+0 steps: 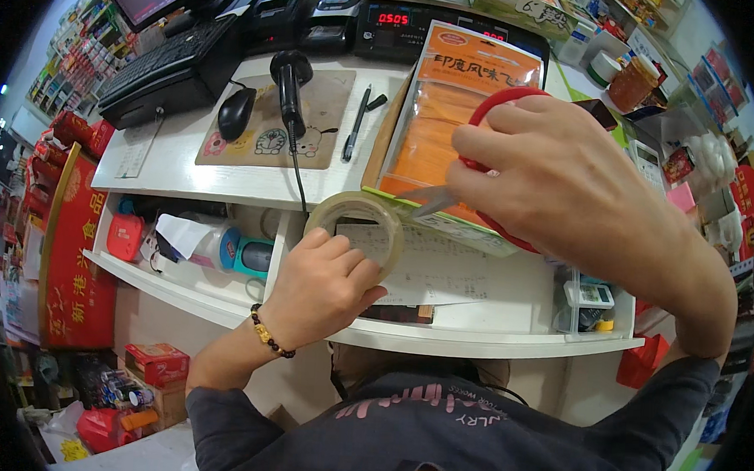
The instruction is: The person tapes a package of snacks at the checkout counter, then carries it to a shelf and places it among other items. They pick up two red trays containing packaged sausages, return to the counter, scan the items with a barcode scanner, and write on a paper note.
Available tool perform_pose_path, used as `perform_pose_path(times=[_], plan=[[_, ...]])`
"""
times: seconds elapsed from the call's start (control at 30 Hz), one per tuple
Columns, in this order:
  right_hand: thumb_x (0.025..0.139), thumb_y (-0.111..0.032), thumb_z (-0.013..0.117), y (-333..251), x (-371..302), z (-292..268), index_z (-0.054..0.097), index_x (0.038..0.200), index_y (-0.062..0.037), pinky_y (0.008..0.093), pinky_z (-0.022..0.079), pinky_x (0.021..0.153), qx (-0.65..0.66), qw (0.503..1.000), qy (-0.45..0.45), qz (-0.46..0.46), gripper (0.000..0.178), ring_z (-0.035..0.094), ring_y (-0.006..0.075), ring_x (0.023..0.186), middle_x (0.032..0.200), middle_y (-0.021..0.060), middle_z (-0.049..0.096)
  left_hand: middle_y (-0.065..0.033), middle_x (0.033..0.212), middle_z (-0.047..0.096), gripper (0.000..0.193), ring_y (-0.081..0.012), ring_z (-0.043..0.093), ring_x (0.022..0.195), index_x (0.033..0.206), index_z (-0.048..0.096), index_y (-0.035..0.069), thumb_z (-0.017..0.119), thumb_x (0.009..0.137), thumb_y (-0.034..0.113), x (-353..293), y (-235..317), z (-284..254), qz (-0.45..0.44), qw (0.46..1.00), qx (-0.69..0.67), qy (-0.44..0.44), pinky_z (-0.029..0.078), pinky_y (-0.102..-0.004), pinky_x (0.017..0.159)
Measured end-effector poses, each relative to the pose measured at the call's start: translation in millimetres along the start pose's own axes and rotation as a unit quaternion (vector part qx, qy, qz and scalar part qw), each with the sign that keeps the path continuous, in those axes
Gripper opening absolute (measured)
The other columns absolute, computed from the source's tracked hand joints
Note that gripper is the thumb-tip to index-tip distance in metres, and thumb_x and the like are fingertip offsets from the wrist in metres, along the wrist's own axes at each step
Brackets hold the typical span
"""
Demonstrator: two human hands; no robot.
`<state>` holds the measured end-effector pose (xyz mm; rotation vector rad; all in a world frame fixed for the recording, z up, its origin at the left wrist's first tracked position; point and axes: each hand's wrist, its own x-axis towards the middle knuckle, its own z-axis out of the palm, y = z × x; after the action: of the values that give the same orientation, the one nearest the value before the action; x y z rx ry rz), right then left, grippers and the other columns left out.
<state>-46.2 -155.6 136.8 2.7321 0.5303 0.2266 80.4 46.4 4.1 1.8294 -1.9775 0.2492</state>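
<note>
My left hand is closed around the lower left side of a roll of clear tape, held over the open drawer in front of me. In my right hand is a pair of red-handled scissors, its fingers in the handle loops. The metal blades point left, with their tips close to the right rim of the tape roll; whether they touch it or a strip of tape I cannot tell. Under the right hand, an orange plastic packet lies on an open cardboard box on the counter.
Papers lie in the right drawer; the left drawer holds a bottle and small items. On the counter are a barcode scanner, a mouse, a pen, a keyboard and a scale. Jars stand far right.
</note>
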Motion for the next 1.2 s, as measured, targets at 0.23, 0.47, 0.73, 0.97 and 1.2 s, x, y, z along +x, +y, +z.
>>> perform_pose_path(times=[0.23,0.47,0.73,0.97,1.2], plan=[[0.066,-0.01,0.061,-6.0,15.8,-5.2,0.058,0.077,-0.0081,0.0301,0.045,0.071,-0.035,0.997,-0.053,-0.045,0.011,0.055,0.0171,0.077,0.08,0.0021,0.053,-0.0036,0.065,0.054,0.028,-0.0211,0.051,0.065,0.068,0.051,0.009,0.076,0.062,0.02,-1.7,-3.0,2.7,-0.003,1.0,-0.009,-0.003,0.038,-0.0336,0.061],[0.071,-0.01,0.059,-6.3,26.6,-5.2,0.058,0.079,-0.0066,0.0284,0.045,0.073,-0.007,0.997,0.017,-0.081,0.009,0.056,0.0172,0.079,0.082,0.0033,0.055,-0.003,0.063,0.052,0.03,-0.0213,0.051,0.064,0.067,0.046,0.01,0.074,0.066,0.022,-2.4,-4.0,3.8,0.004,1.0,0.009,-0.007,0.038,-0.0338,0.062],[0.076,-0.009,0.058,5.5,31.4,-7.3,0.059,0.081,-0.0049,0.0264,0.044,0.076,0.034,0.981,0.147,-0.122,0.006,0.057,0.0173,0.082,0.084,0.0046,0.058,-0.0028,0.065,0.048,0.022,-0.0203,0.05,0.067,0.073,0.053,0.01,0.071,0.069,0.021,-2.5,-3.2,-0.8,0.006,0.999,0.017,-0.038,0.038,-0.033,0.065],[0.078,-0.01,0.058,-1.4,39.3,-15.8,0.06,0.077,-0.0052,0.0256,0.044,0.075,-0.082,0.985,0.084,-0.126,0.005,0.058,0.0163,0.081,0.082,0.0032,0.059,-0.0022,0.064,0.047,0.023,-0.0202,0.048,0.064,0.071,0.05,0.01,0.071,0.07,0.021,-1.9,-4.7,2.6,0.021,0.999,0.018,-0.032,0.035,-0.0331,0.062],[0.074,-0.009,0.062,-5.5,51.6,-7.2,0.064,0.072,-0.0062,0.0262,0.047,0.064,-0.059,0.991,-0.015,-0.117,0.004,0.061,0.0175,0.073,0.072,0.0034,0.059,-0.0014,0.063,0.046,0.024,-0.0199,0.046,0.063,0.069,0.05,0.011,0.071,0.07,0.022,-1.3,-3.9,1.4,0.023,0.999,0.032,-0.031,0.035,-0.0332,0.061]])
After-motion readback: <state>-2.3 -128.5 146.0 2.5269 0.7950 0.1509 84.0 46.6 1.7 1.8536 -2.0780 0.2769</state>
